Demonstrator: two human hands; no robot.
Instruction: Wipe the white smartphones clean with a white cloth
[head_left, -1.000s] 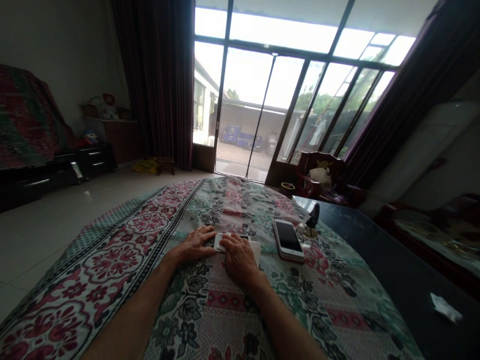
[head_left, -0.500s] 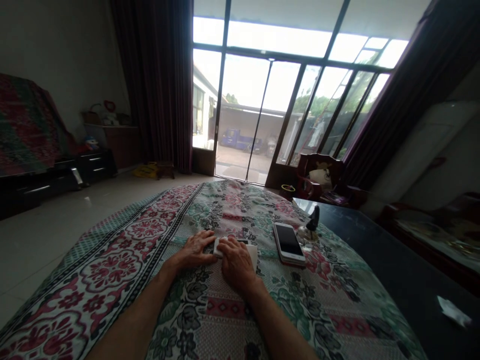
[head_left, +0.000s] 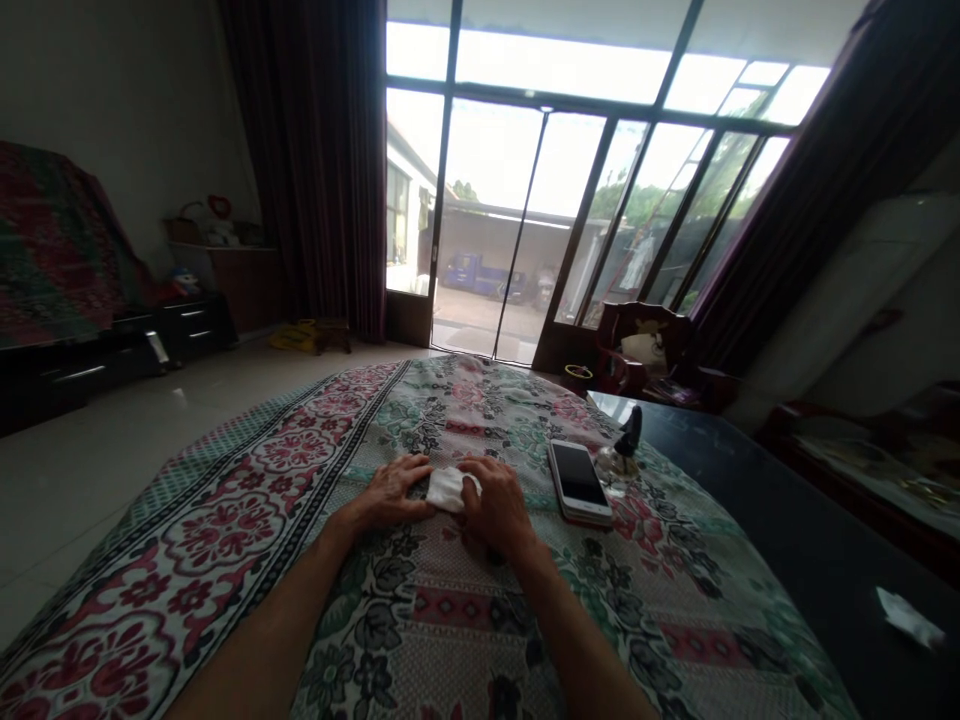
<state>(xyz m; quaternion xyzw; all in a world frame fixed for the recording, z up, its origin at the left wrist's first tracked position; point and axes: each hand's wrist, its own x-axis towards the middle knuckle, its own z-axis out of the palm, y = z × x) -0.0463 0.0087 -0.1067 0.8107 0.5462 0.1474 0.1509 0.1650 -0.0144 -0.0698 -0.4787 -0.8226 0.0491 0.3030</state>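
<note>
Pressing against a floral bedspread (head_left: pixel 375 610), the left hand (head_left: pixel 394 492) and right hand (head_left: pixel 499 508) lie flat, fingers loosely spread, on opposite sides of a crumpled white tissue (head_left: pixel 450 489), touching it. A white-framed smartphone (head_left: pixel 577 482) lies just beside the right hand.

The smartphone (head_left: pixel 579 483) just beside the right hand (head_left: pixel 499 508) blocks its way rightward, while the bedspread (head_left: pixel 187 540) leaves the left hand (head_left: pixel 390 492) open room.
</note>
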